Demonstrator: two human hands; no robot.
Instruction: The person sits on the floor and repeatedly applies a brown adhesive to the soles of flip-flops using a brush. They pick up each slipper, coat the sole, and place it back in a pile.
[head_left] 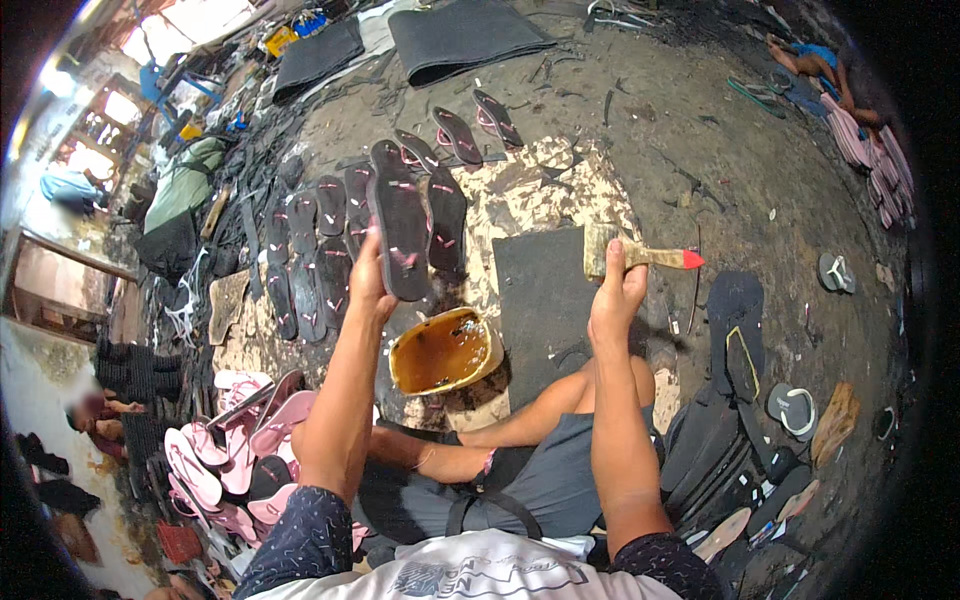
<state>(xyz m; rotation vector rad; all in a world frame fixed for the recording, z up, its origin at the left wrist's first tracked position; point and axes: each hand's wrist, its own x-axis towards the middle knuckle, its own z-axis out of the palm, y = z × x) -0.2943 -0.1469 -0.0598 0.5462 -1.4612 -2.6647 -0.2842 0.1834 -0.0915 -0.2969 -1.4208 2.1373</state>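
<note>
My left hand (368, 285) grips the near end of a black flip-flop sole (402, 235) with pink strap plugs and holds it up over the ground. My right hand (617, 290) is closed around a flat paintbrush (640, 256) with a wooden handle and a red tip pointing right. An open container of yellow-brown glue (442, 352) sits on the ground between my hands, just below them. A black rubber mat (545, 295) lies under my right hand.
Several black soles (310, 250) lie in rows to the left and behind. Pink soles (225, 455) are heaped at lower left. Black rubber sheets (465, 35) lie at the back. Finished sandals (795, 410) and a dark bag (710, 440) lie at right. Another person's legs (815, 65) show at upper right.
</note>
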